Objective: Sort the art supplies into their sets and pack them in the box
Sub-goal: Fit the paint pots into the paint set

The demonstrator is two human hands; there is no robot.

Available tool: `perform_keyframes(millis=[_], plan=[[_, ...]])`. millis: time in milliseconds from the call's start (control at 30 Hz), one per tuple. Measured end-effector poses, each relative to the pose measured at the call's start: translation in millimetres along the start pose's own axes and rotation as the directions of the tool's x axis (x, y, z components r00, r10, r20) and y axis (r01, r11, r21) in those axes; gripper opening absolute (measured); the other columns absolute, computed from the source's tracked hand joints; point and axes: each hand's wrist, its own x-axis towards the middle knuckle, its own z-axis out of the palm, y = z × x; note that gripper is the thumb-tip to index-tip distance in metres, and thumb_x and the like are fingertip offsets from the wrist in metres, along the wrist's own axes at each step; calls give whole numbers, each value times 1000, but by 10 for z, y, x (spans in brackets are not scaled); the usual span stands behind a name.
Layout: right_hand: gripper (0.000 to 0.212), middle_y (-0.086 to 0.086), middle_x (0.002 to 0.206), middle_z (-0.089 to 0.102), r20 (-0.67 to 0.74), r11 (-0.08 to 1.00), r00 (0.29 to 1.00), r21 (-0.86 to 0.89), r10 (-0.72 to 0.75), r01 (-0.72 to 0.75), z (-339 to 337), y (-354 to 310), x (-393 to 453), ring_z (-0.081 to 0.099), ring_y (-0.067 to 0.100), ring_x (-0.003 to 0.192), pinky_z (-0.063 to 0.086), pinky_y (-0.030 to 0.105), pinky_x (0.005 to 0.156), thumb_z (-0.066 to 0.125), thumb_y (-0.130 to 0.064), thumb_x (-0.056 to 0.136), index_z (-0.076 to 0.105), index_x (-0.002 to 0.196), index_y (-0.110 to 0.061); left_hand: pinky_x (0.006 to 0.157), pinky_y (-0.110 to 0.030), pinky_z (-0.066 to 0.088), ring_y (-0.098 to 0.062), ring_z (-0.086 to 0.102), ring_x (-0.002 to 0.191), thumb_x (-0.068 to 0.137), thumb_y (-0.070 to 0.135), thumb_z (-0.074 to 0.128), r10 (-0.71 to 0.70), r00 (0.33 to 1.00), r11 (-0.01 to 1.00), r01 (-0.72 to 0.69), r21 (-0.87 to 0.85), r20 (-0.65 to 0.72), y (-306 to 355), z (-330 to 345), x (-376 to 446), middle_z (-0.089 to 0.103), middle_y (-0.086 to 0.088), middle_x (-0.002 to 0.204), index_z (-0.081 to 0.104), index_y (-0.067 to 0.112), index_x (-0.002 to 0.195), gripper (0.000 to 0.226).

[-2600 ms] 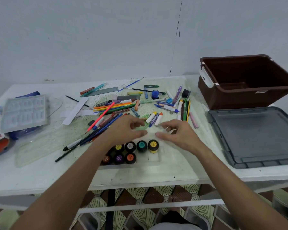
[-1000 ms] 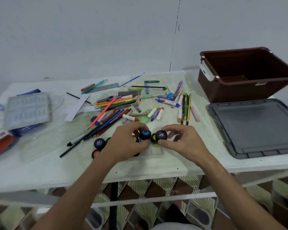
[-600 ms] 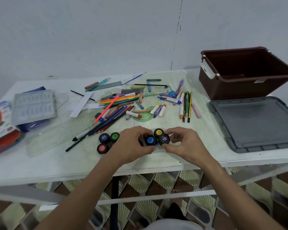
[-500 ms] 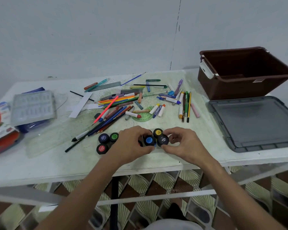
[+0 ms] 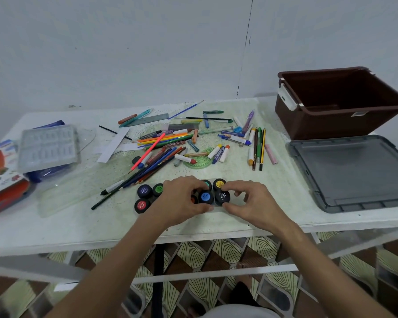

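Note:
Several small black paint pots with coloured lids sit near the table's front edge. My left hand (image 5: 180, 198) pinches the blue-lidded pot (image 5: 205, 197). My right hand (image 5: 251, 200) pinches the black-lidded pot (image 5: 222, 197) right beside it. A yellow-lidded pot (image 5: 219, 184) and a teal one stand just behind them. Dark blue (image 5: 144, 190), green (image 5: 158, 188) and red (image 5: 141, 205) pots lie to the left. A heap of pencils, pens and crayons (image 5: 170, 145) lies behind. The brown box (image 5: 336, 104) stands at the far right.
The grey box lid (image 5: 354, 173) lies flat in front of the brown box. A clear plastic tray (image 5: 47, 148) on blue packaging and a red-and-white carton (image 5: 0, 171) sit at the left. A green protractor (image 5: 200, 161) and a clear ruler (image 5: 78, 184) lie among the supplies.
Both hands drew the pots toward the table's front edge and picked up the blue-lidded and black-lidded pots; over the last half second they barely moved.

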Motion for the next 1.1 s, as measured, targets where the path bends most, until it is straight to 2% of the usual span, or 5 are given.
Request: perform_keyframes(millis=[233,500,733,900,1100], plan=[[34,-12,110,63,-16,999,1000,32,-25,26,15,-5,-7,54,-1,83,37,6,67,82,-18,70,74,103,-21,91,-38,30,-13,45,107,73,59,72,-13,1000,998,13,62,-7,-1,45,14,51,8,110,62,33,121,56],[25,-9,98,56,-16,997,998,47,57,-57,-6,33,-44,52,5,80,39,8,62,82,-28,73,75,97,-27,94,-39,32,-11,43,103,76,57,70,4,999,1000,-4,18,-47,-70,72,-9,47,12,102,68,36,102,33],[26,-10,97,56,-23,999,999,27,23,-23,27,-31,16,53,5,82,38,7,66,81,-27,73,73,97,-25,91,-38,38,-12,44,100,79,51,70,15,995,999,-18,-33,-94,-122,73,-42,49,9,101,70,33,104,30],[19,-6,92,61,-97,993,992,78,-79,87,144,-190,139,54,5,79,38,7,65,80,-20,74,72,91,-23,81,-28,43,-10,50,94,79,39,74,-57,975,993,32,-116,-216,-284,-108,-181,53,7,99,71,27,102,26],[19,-15,93,60,38,979,983,106,-179,174,456,-646,547,56,3,84,40,7,66,77,-24,78,70,97,-24,80,-23,39,-10,55,91,79,34,76,-236,906,967,185,-174,-352,-680,-479,-560,57,5,102,71,25,102,25]])
